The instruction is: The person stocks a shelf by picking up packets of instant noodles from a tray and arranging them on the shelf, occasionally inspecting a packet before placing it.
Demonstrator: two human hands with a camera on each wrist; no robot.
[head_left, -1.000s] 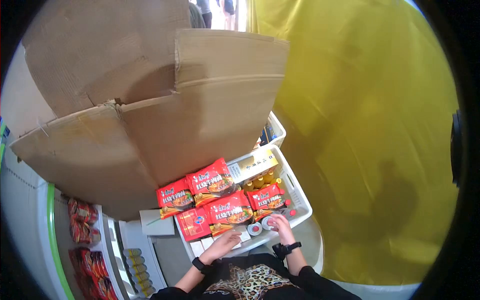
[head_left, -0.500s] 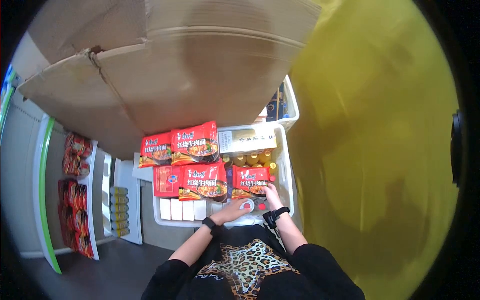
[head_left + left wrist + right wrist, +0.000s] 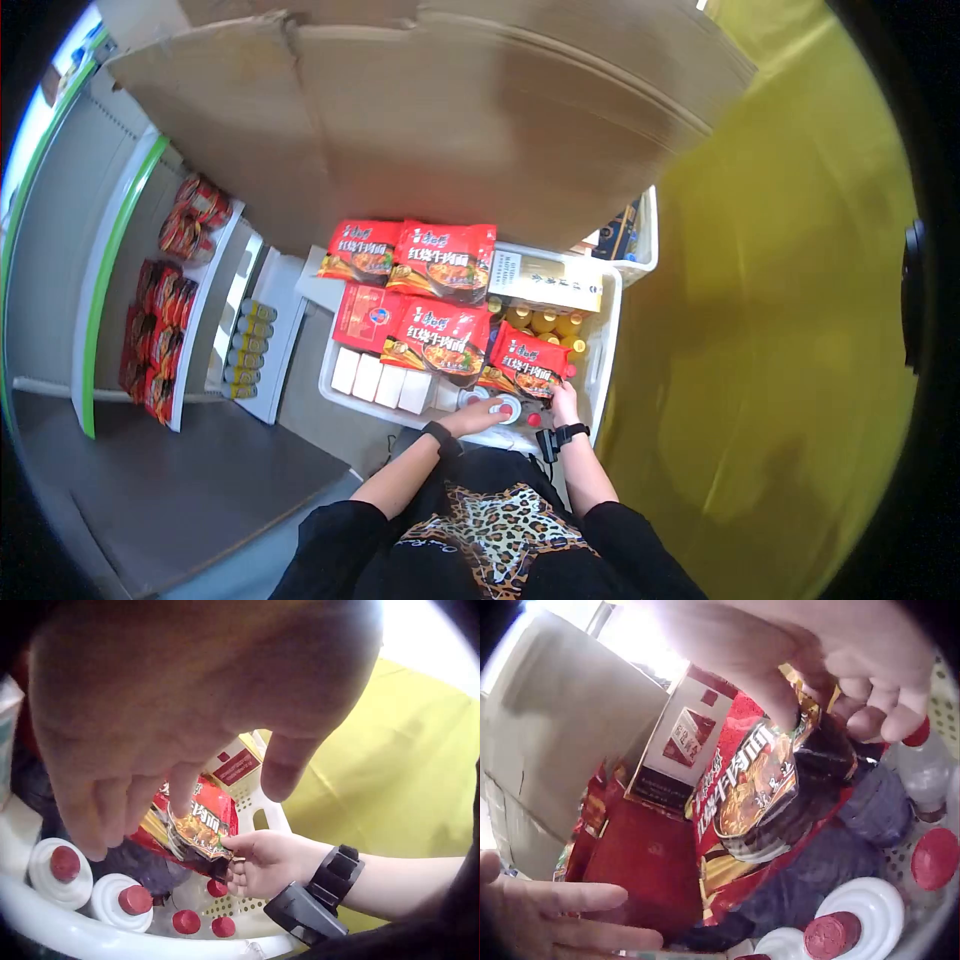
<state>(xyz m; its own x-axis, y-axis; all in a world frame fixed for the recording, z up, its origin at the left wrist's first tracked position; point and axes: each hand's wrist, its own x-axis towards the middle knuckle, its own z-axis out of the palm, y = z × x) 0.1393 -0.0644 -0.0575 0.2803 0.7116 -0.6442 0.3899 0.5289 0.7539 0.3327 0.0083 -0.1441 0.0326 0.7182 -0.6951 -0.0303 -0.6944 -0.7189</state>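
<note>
My right hand [image 3: 565, 403] pinches the lower corner of a red instant noodle packet [image 3: 527, 365] between thumb and fingers. In the right wrist view that noodle packet [image 3: 754, 787] slants over dark purple bags [image 3: 795, 881]. My left hand [image 3: 475, 415] reaches over the near side of the white basket [image 3: 600, 385], fingers extended and holding nothing. Below it in the left wrist view stand two white bottles [image 3: 121, 904] with red caps. Clear bottles with red caps [image 3: 186, 921] stand near my right hand.
More red noodle packets [image 3: 440, 335] and a red box [image 3: 362, 318] lie on the basket's left half, with white boxes [image 3: 392, 385] in front. Yellow-capped bottles [image 3: 543, 321] and a long carton [image 3: 550, 283] are behind. Cardboard [image 3: 480, 130] stands beyond; shelves [image 3: 205, 330] are left.
My right hand has gone from the white bottles to the noodle packet's corner and gripped it; the packet now slants more. My left hand has shifted right, over the bottles. The head view has turned.
</note>
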